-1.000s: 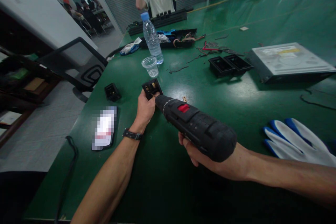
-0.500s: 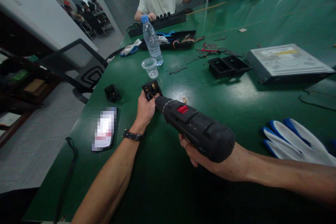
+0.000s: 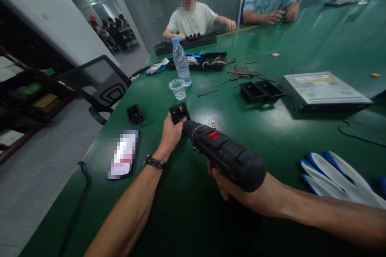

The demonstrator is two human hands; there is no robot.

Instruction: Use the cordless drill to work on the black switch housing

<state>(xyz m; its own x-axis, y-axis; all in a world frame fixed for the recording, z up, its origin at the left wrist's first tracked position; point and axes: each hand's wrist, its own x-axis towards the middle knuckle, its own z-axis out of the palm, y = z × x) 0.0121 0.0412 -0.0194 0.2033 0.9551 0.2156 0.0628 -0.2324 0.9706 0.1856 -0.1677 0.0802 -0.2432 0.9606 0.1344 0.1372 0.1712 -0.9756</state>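
My left hand, with a dark strap on its wrist, is closed round a small black box with brass-coloured metal parts inside. The black power drill with a red switch is gripped in my right hand. Its front end meets the near side of the box, and the tip of the bit is too small to make out. A small brass-coloured piece lies on the green table just beyond the drill.
A phone and another black box lie left. Beyond stand a plastic cup and a water bottle. Rightward are black housings, a metal case and gloves. Two people sit across the table.
The view has tilted up, so the table's things appear lower and more of the people shows. Both hands keep their hold on the box and drill. One person across has brought their hands together.
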